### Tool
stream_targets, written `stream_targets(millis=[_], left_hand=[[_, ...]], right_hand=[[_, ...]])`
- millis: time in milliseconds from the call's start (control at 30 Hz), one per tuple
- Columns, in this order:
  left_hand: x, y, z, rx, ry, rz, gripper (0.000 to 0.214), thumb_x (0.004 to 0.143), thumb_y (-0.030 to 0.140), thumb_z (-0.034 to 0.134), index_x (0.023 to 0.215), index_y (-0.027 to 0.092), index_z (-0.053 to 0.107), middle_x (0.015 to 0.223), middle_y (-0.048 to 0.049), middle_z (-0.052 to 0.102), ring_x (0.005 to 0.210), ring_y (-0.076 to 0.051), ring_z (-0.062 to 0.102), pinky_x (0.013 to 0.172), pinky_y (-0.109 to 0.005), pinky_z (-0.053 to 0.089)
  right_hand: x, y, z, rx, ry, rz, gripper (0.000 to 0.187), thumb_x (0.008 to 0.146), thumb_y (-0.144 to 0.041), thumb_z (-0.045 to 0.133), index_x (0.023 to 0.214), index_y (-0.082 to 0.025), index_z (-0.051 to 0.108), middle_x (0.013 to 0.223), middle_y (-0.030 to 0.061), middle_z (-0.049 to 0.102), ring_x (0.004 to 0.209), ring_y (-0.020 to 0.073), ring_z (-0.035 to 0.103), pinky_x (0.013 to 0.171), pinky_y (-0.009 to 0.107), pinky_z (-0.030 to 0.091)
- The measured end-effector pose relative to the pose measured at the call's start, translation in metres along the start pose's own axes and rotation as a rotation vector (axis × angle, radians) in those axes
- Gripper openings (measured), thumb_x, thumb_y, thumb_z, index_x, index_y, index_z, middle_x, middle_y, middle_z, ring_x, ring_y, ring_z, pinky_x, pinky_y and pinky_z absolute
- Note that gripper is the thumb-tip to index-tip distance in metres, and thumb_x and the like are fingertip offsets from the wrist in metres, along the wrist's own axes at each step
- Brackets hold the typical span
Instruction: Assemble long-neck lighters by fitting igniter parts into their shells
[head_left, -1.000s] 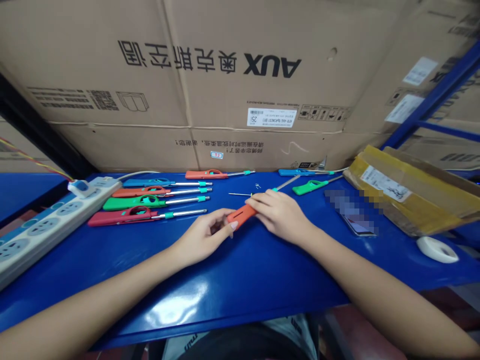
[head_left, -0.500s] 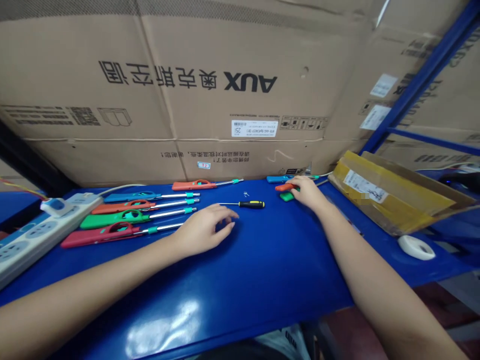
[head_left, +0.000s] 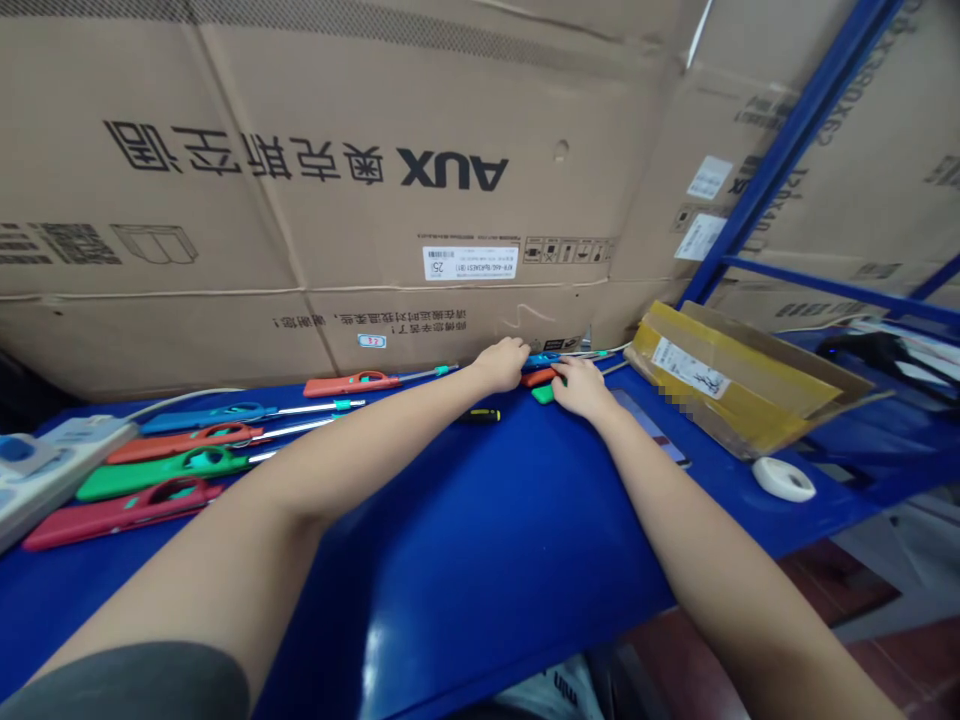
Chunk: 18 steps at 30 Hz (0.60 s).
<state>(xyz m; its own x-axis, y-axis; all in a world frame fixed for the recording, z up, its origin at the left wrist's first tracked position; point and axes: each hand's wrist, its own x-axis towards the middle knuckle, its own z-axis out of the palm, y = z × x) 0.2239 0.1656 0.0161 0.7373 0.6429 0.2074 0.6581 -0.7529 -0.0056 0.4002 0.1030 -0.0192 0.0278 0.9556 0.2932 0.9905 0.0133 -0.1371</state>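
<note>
At the back of the blue table, my left hand [head_left: 504, 364] is closed over the left end of a blue lighter [head_left: 543, 359], a long-necked kind; its fingertips are partly hidden. My right hand [head_left: 583, 387] has its fingers bent round an orange lighter [head_left: 538, 378] just in front of the blue one. Below that, the end of a green lighter [head_left: 543, 394] shows beside my right thumb. A black and yellow screwdriver [head_left: 484, 415] lies partly behind my left forearm. Another orange lighter [head_left: 352, 384] rests farther left along the cardboard.
Several long lighters, among them a red one [head_left: 124, 510], lie in a row at left next to a white power strip [head_left: 71, 465]. To the right are a phone [head_left: 651, 425], an open carton with yellow tape [head_left: 720, 385] and a white oval object [head_left: 784, 479]. Large cardboard [head_left: 300, 230] stands behind.
My left hand has moved away from beside the screwdriver, forward and right, to the blue lighter. My right hand stays at the orange lighter. The view has shifted to the right.
</note>
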Motion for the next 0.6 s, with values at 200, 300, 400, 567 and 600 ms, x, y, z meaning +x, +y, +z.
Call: stream_targets(millis=[200, 300, 400, 567, 600], left_hand=[[0.021, 0.001, 0.011, 0.055, -0.081, -0.018, 0.036, 0.097, 0.035, 0.062, 0.127, 0.015, 0.058, 0.127, -0.0112, 0.061, 0.108, -0.024, 0.064, 0.091, -0.045, 0.057], [0.023, 0.004, 0.013, 0.078, -0.089, -0.023, 0.036, 0.097, 0.035, 0.062, 0.127, 0.015, 0.059, 0.127, -0.0120, 0.061, 0.108, -0.024, 0.064, 0.091, -0.045, 0.057], [0.021, 0.007, 0.015, 0.100, -0.085, -0.037, 0.037, 0.097, 0.035, 0.063, 0.127, 0.014, 0.059, 0.127, -0.0125, 0.061, 0.108, -0.024, 0.064, 0.091, -0.044, 0.057], [0.007, 0.002, 0.012, 0.117, -0.097, -0.082, 0.037, 0.097, 0.035, 0.063, 0.127, 0.014, 0.058, 0.127, -0.0121, 0.061, 0.108, -0.024, 0.064, 0.091, -0.045, 0.057], [0.003, -0.001, 0.011, 0.119, -0.102, -0.092, 0.037, 0.097, 0.035, 0.063, 0.127, 0.014, 0.058, 0.127, -0.0121, 0.061, 0.108, -0.024, 0.064, 0.091, -0.045, 0.057]], right_hand=[[-0.009, -0.014, -0.015, -0.036, -0.085, -0.001, 0.040, 0.091, -0.033, 0.050, 0.125, -0.023, 0.068, 0.136, 0.0145, 0.059, 0.124, 0.0367, 0.051, 0.101, 0.054, 0.044], [-0.013, -0.020, -0.016, -0.043, -0.120, 0.001, 0.042, 0.094, -0.040, 0.045, 0.125, -0.021, 0.067, 0.132, 0.0182, 0.060, 0.124, 0.0381, 0.050, 0.101, 0.058, 0.043], [-0.015, -0.023, -0.015, -0.045, -0.131, 0.018, 0.044, 0.096, -0.043, 0.043, 0.125, -0.018, 0.066, 0.133, 0.0203, 0.058, 0.127, 0.0394, 0.048, 0.103, 0.061, 0.041], [-0.015, -0.023, -0.010, -0.028, -0.131, 0.040, 0.044, 0.095, -0.038, 0.043, 0.128, -0.016, 0.063, 0.137, 0.0211, 0.057, 0.130, 0.0398, 0.047, 0.106, 0.065, 0.037], [-0.014, -0.023, -0.009, -0.020, -0.126, 0.041, 0.044, 0.095, -0.037, 0.043, 0.128, -0.016, 0.063, 0.138, 0.0212, 0.056, 0.132, 0.0397, 0.046, 0.107, 0.066, 0.035]])
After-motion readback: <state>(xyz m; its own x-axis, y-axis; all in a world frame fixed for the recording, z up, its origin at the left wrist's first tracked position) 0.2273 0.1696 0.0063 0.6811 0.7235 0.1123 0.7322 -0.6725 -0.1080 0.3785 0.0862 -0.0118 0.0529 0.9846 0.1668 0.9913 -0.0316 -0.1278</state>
